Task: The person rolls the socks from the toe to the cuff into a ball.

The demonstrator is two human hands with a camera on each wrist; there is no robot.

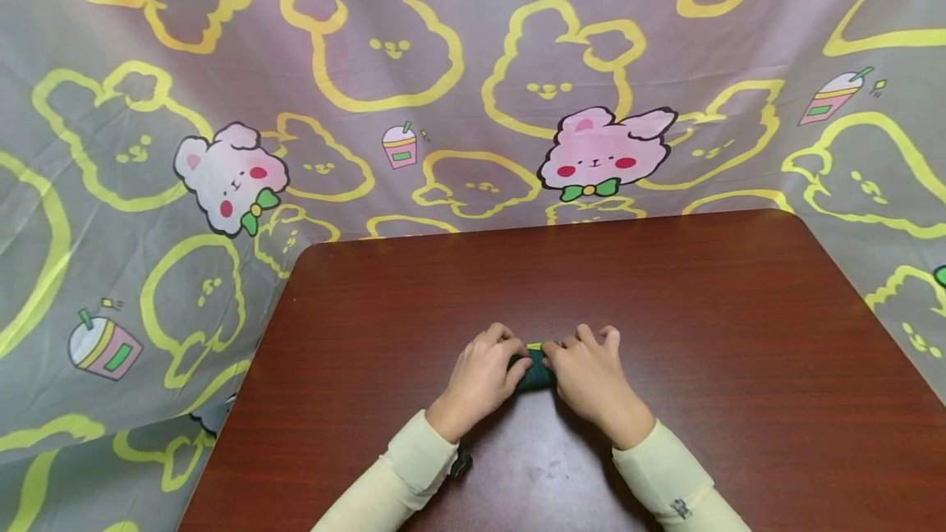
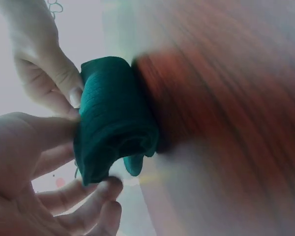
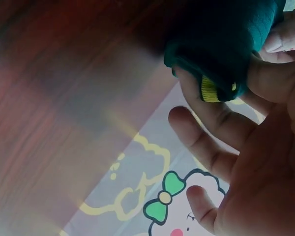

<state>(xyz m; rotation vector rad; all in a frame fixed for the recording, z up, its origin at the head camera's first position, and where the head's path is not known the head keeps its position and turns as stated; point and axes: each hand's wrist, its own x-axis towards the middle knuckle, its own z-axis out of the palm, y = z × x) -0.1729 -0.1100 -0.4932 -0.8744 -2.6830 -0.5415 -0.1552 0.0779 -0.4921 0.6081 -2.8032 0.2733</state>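
Tabletop (image 1: 414, 290) beneath both hands; left grip (image 1: 482, 372) and right grip (image 1: 594, 378) each pinching the green roll (image 1: 535, 376), which lies between them, long axis running from one to the other, neither nearer; yellow patch (image 3: 209, 90) beside the right grip's fingers.

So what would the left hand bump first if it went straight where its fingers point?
The green cloth that the left hand holds comes first; beyond it, probably the right hand, though depth is hard to judge.
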